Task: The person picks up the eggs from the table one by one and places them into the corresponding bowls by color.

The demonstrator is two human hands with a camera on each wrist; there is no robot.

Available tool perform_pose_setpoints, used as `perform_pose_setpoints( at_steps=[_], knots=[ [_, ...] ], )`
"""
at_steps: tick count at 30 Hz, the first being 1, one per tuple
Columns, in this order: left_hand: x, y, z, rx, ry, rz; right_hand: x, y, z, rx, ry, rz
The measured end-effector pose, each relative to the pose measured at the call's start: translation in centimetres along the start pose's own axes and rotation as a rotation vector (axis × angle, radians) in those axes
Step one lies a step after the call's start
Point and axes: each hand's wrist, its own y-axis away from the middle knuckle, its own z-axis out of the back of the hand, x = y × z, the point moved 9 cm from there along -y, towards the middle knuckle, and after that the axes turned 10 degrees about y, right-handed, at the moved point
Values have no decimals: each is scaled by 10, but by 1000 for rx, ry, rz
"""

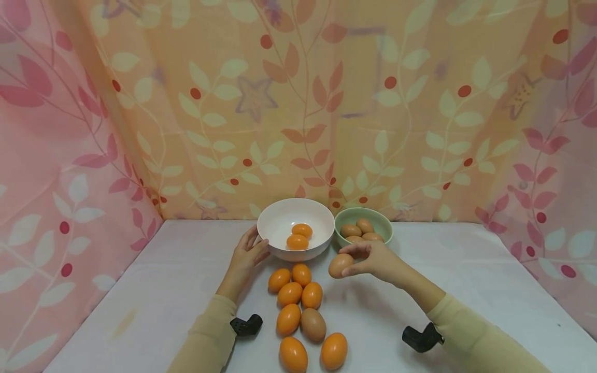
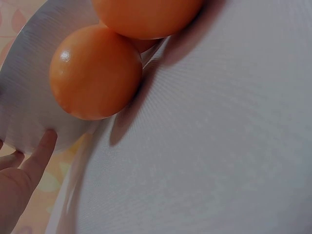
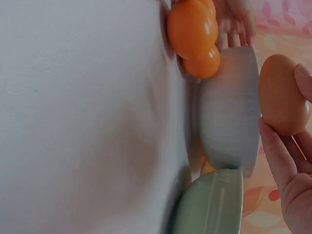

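My right hand (image 1: 370,261) pinches a brown egg (image 1: 341,266) between thumb and fingers, raised above the table in front of the green bowl (image 1: 388,226). Several brown eggs (image 1: 351,231) lie inside that bowl. The right wrist view shows the held egg (image 3: 283,95) close up beside the white bowl (image 3: 229,114). My left hand (image 1: 247,253) rests against the left side of the white bowl (image 1: 280,213), with a straight digit touching its outer wall in the left wrist view. Two orange eggs (image 1: 297,242) lie in the white bowl.
Several orange eggs (image 1: 290,294) form a loose double column on the white table (image 1: 163,295) in front of the white bowl. Among them lies one brown egg (image 1: 313,325). The two bowls stand side by side near a patterned curtain (image 1: 298,119) at the back.
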Motion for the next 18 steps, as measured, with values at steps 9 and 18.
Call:
perform_pose_setpoints(
  at_steps=[9, 18],
  knots=[
    [1, -2, 0, 15, 12, -13, -7, -6, 24, -106, 13, -96],
    [1, -2, 0, 15, 33, -15, -13, -19, 41, -186, 26, -79]
  ],
)
